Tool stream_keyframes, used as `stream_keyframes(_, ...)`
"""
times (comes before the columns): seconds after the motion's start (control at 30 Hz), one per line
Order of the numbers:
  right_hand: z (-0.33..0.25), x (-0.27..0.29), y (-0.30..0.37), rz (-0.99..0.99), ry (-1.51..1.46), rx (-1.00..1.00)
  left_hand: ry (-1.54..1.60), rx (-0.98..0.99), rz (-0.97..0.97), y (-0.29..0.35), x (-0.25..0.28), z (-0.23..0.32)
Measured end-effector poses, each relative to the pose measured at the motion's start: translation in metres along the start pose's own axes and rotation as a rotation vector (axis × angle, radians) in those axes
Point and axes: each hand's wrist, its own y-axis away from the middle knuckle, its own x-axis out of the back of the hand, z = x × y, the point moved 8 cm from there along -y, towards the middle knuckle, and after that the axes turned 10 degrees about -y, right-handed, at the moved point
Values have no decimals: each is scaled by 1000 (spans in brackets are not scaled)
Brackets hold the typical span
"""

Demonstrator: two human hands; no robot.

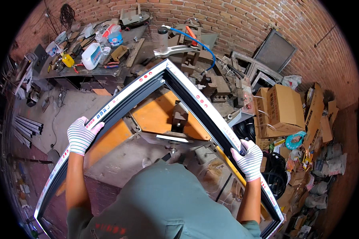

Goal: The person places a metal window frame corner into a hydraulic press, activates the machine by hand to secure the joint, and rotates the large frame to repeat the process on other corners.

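1. Frame (179, 85) is the biggest thing here: two long window-frame bars joined at a mitred corner w/ apex pointing away from the person, sitting over the corner-joining machine (175, 119), the landmark for all places below. Judgement: keep both bars flat and level w/ the machine's orange plates so the corner seats square; don't let either long tail sag, as the far ends hang well out past the machine.
2. Look of the frame: dark inner channel, pale outer face covered w/ white protective film w/ red and blue marks. The left bar runs down-left of the machine, the right bar down-right, and both look curved only b/c of the lens.
3. Desk (87, 71), back-left of the machine, carries jugs, bottles and hand tools, well apart from the frame. Cardboard boxes (283, 107) stand right of the machine.
4. Left hand (81, 135), in a striped knit glove, is left of the machine w/ its grip clenched around the left bar, fingers wrapped over the top edge.
5. Right hand (249, 159), same glove, is right of the machine w/ its grip clenched on the right bar. Judgement: even pressure from both hands, pushing toward the apex, should stop the mitre opening.
6. Blue air hose (199, 44) loops behind the machine, clear of the frame.
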Motion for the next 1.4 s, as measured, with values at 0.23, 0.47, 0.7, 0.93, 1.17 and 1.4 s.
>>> stream_keyframes(0.23,-68,-65,-3,2,-51,108,-83,22,-64,5,-9,-102)
stream_keyframes(0.47,-139,-124,-11,-152,-18,143,-237,41,-261,27,-47,-194)
stream_keyframes(0.7,-181,-167,-25,-277,-5,194,-120,7,-349,63,-103,-259)
stream_keyframes(0.93,-180,-209,-39,-317,-50,215,-69,11,-439,86,-179,-308)
stream_keyframes(1.17,-189,-237,-49,-386,-48,151,37,101,-631,93,-216,-339)
stream_keyframes(1.4,-179,-277,-35,-408,-70,81,-71,73,-59,90,-165,-254)
